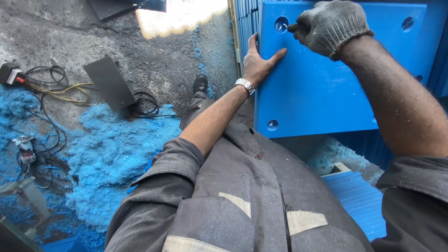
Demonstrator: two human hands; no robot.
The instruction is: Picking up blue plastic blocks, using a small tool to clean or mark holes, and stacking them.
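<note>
Blue plastic makes up the thick slab on which both hands are set; it is a flat rectangular panel with round holes near its corners, and it is seen at the upper right of the view, lying on a stack of similar blue panels whose ribbed edges show along its top, right and lower sides. The bare left hand is laid flat and open along the slab's left edge, fingers spread and thumb stretched out over the face, with nothing gripped; a metal wristwatch is worn on that wrist. The right hand, covered by a grey knitted glove, is curled at the slab's upper part beside one corner hole; whether its fingertips are hooked into the hole or only pressed against the surface cannot be told. Grey work overalls with pale reflective strips are seen below the arms, and a black shoe is planted on the rough concrete floor just left of the slab. Heaps of blue plastic shavings are spread over the floor to the left. Further left, a dark flat plate lies among tangled black and yellow cables, with a small power tool near the left edge.
</note>
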